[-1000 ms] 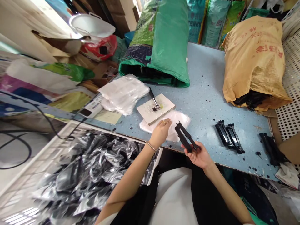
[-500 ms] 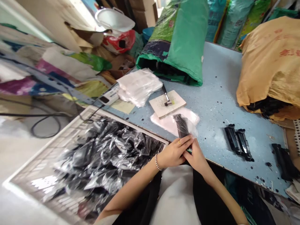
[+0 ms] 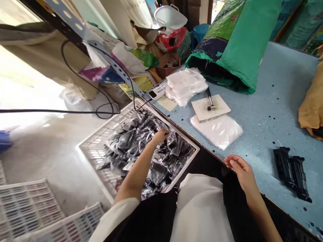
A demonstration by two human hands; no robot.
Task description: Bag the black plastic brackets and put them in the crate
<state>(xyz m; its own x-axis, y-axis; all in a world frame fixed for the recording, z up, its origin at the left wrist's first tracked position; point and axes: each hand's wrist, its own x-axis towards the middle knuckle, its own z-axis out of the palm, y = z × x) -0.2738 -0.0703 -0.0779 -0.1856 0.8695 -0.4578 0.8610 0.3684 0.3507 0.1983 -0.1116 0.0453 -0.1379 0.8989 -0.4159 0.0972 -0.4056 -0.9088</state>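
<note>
My left hand (image 3: 160, 136) reaches into a white plastic crate (image 3: 91, 168), over a heap of black parts in clear plastic bags (image 3: 141, 134). Its fingers are bent down among the bags; whether they grip one is hard to make out. At the front edge of the blue table (image 3: 254, 134), my right hand (image 3: 239, 168) is open and holds nothing, fingers loosely curved. Nearest to it lies a flat stack of clear bags (image 3: 219, 131). Behind that stack, a small tool with a black handle and metal head (image 3: 210, 101) rests on a pale board (image 3: 202, 112).
Two black parts (image 3: 290, 173) lie on the table at right. Behind are another pile of clear bags (image 3: 185, 84), a green sack (image 3: 247, 47) and a tan sack (image 3: 313, 97). A black cable (image 3: 63, 111) crosses at left. White crates (image 3: 30, 201) stand on the floor.
My hands were together on a bagged black part at the table edge; now they are apart. The left has moved into the crate, the right is empty. The view has swung left.
</note>
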